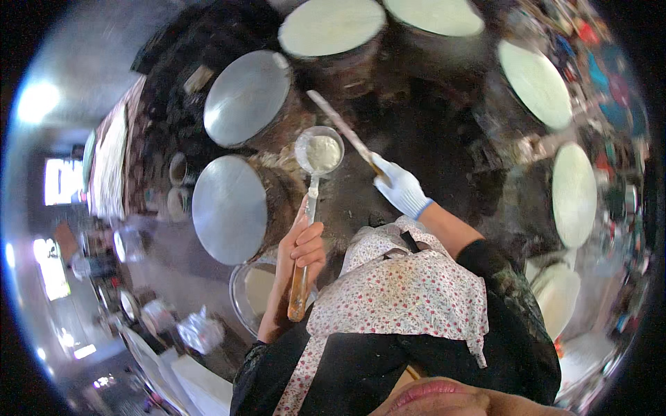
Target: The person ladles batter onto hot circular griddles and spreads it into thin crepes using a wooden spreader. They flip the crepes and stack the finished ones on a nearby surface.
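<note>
My bare left hand (302, 244) is closed around the wooden handle of a ladle (313, 197). White batter (322, 152) lies in the ladle's round bowl. My right hand (402, 190) wears a white knitted glove with a blue cuff. It grips a long, narrow, flat stick (340, 125), smeared pale, which points away and to the left. To the left are two bare grey round griddles, one nearer (229, 209) and one farther (248, 98); the ladle's bowl is apart from both. Beside my left forearm, partly hidden by it, stands a basin (238, 295) with whitish liquid inside.
Several more round griddles curve around me, their tops pale, including one at the far side (331, 28) and one at the right (574, 195). Pale sheets (111, 170) hang or lie at the far left. A crumpled clear plastic bag (201, 331) is at the lower left.
</note>
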